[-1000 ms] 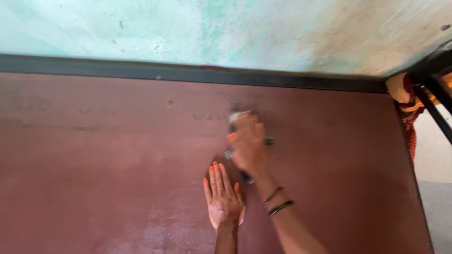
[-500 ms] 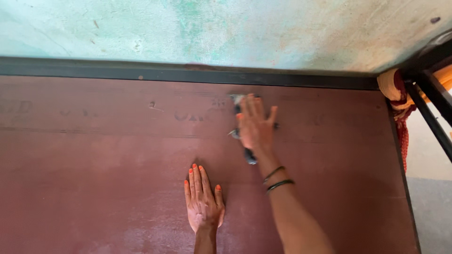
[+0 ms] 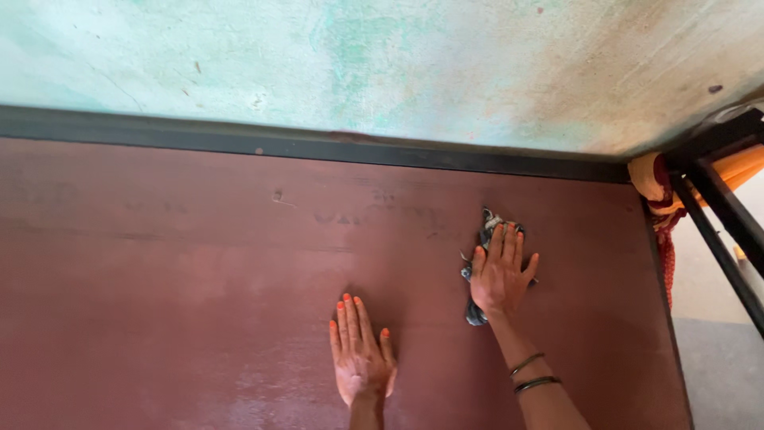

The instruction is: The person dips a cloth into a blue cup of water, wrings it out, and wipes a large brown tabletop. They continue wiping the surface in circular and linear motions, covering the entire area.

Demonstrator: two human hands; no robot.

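Note:
My right hand (image 3: 501, 275) lies flat with spread fingers on a small dark grey rag (image 3: 476, 310), pressing it onto a reddish-brown board (image 3: 175, 263). Bits of the rag stick out above and below the hand. My left hand (image 3: 362, 354) rests palm down on the board, fingers together, holding nothing, a little to the left of and nearer than the right hand. Two dark bangles sit on my right wrist.
A black frame strip (image 3: 318, 147) runs along the board's far edge against a worn pale green wall (image 3: 358, 64). At the right edge hang a yellow and red cloth (image 3: 656, 187) and a black metal frame (image 3: 720, 231). Grey floor (image 3: 728, 366) lies beyond.
My right hand with the rag has slid to the right and toward me across the board. My left hand stays flat in about the same spot.

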